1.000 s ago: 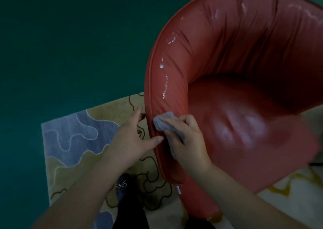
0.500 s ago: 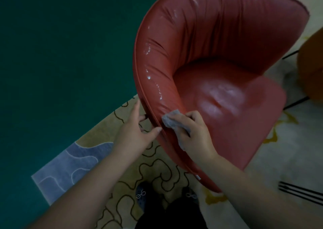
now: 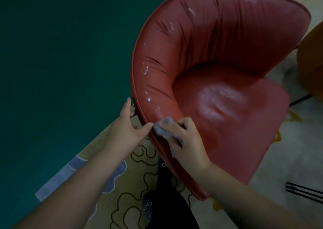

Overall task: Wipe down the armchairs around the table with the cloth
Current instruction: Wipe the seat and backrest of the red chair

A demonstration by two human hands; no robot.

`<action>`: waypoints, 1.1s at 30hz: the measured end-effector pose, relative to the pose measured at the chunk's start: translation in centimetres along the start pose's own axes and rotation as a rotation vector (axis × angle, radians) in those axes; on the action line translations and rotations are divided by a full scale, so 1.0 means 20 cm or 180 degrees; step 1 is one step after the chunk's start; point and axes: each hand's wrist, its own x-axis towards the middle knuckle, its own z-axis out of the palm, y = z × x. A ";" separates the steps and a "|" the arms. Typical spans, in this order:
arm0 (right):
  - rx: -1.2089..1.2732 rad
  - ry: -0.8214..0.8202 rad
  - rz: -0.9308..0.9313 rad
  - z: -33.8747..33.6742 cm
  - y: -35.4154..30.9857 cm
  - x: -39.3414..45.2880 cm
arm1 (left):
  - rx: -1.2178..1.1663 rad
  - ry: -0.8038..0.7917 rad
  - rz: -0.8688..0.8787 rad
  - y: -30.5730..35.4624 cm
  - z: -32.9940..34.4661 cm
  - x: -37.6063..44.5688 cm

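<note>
A red leather armchair (image 3: 218,57) with a curved back fills the upper right, wet streaks shining on its left arm and seat. My right hand (image 3: 185,141) grips a small grey cloth (image 3: 161,126) and presses it on the top of the chair's near left arm. My left hand (image 3: 130,129) holds the outer edge of that arm, thumb on the rim next to the cloth, fingers curled behind the piping.
A patterned beige and blue rug (image 3: 97,173) lies under the chair on dark green floor (image 3: 61,54). An orange armchair (image 3: 312,63) shows at the right edge. Thin black metal legs (image 3: 304,190) cross the lower right. My dark shoes (image 3: 148,206) stand below the chair.
The chair has shifted left and turned in view, bringing the orange chair into sight. Both hands stay on the near left arm, the cloth moved slightly along it.
</note>
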 end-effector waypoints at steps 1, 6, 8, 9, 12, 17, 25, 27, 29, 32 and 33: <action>0.0022 -0.0023 -0.0022 -0.01 0.02 -0.02 | 0.0002 -0.0034 -0.0011 0.01 -0.02 0.03; -0.0063 -0.0136 -0.0110 0.03 0.03 0.23 | 0.0129 -0.0143 0.0014 0.05 -0.08 0.14; -0.0008 -0.0018 -0.0028 0.06 0.03 0.37 | 0.0131 -0.0177 0.0027 0.06 -0.09 0.18; 0.0063 0.0060 0.0041 0.07 0.04 0.43 | 0.0115 -0.0201 0.0035 0.05 -0.10 0.19; 0.0295 0.0292 0.0239 0.07 0.05 0.43 | 0.0022 -0.0193 0.0031 0.03 -0.11 0.21; 0.0089 0.0170 -0.0025 0.15 -0.05 0.40 | -0.0174 -0.0077 -0.0124 0.03 -0.15 0.27; 0.0327 0.0870 0.1153 0.11 0.04 0.48 | 0.0021 -0.0267 0.0207 0.05 -0.21 0.41; 0.0369 0.0792 0.0943 0.16 -0.04 0.50 | 0.0067 -0.0315 0.0235 0.06 -0.22 0.44; 0.0055 0.0498 0.0460 0.20 -0.09 0.52 | 0.0087 -0.0407 0.0248 0.06 -0.23 0.47; -0.0326 0.0470 0.0428 0.18 -0.05 0.54 | 0.0108 -0.0572 0.0311 0.05 -0.26 0.49; -0.0420 0.0604 0.0611 0.15 0.00 0.52 | 0.0123 -0.0620 0.0328 0.05 -0.26 0.49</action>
